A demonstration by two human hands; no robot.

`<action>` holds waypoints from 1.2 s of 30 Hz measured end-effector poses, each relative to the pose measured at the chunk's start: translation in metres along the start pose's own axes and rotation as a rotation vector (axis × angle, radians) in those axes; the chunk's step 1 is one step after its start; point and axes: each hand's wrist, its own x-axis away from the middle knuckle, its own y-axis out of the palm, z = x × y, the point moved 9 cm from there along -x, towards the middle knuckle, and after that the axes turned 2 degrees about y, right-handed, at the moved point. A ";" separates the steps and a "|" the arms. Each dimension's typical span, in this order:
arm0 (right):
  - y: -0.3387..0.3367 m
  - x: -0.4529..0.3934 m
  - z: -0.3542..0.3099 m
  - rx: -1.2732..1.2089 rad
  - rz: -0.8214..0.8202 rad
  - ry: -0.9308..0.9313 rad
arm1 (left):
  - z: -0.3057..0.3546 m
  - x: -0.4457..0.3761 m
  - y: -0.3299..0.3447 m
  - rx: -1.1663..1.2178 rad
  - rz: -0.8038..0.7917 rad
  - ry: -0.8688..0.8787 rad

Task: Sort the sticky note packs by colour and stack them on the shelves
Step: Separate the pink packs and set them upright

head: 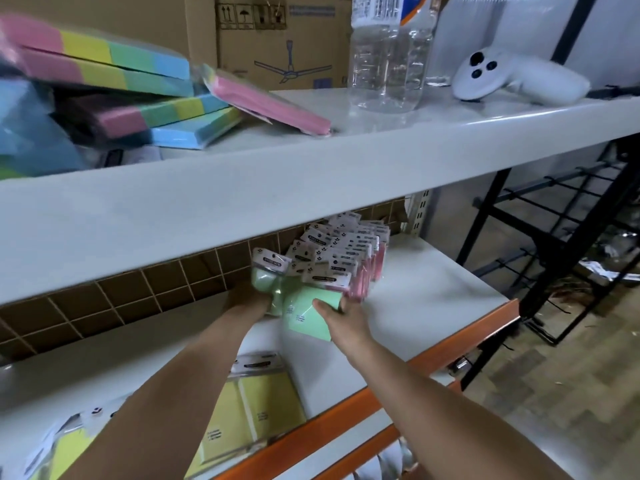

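I have both hands reaching under the upper shelf point(311, 174). My left hand point(247, 301) grips a green pack point(268, 275) by its lower end, fingers curled around it. My right hand point(341, 315) holds a second green pack point(304, 315), thumb on its face, fingers wrapped behind its right edge. Just beyond my right fingers stands a row of pink packs point(360, 261) on the lower shelf point(433, 299). Nearer to me than my left hand lie yellow packs point(252, 407). On the upper shelf lie multicoloured pads point(104, 64).
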 end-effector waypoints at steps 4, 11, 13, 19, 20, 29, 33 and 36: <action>0.000 0.011 -0.012 -0.073 -0.041 0.007 | 0.000 0.026 -0.010 0.302 -0.017 -0.061; 0.016 0.038 -0.026 -0.252 -0.164 0.085 | -0.013 0.072 -0.036 0.570 -0.043 -0.148; 0.021 0.045 -0.028 -0.258 -0.187 0.089 | -0.018 0.086 -0.046 0.642 -0.031 -0.173; 0.043 0.066 -0.037 -0.316 -0.217 0.085 | -0.035 0.119 -0.066 0.786 -0.006 -0.158; 0.049 0.070 -0.037 -0.328 -0.227 0.090 | -0.035 0.125 -0.068 0.766 -0.004 -0.131; 0.094 0.108 -0.059 -0.326 -0.300 0.045 | -0.053 0.173 -0.096 0.882 0.013 -0.048; 0.110 0.128 -0.073 -0.311 -0.292 -0.012 | -0.074 0.185 -0.120 0.847 0.039 -0.072; 0.127 0.147 -0.083 -0.298 -0.281 -0.039 | -0.094 0.194 -0.140 0.816 0.056 -0.082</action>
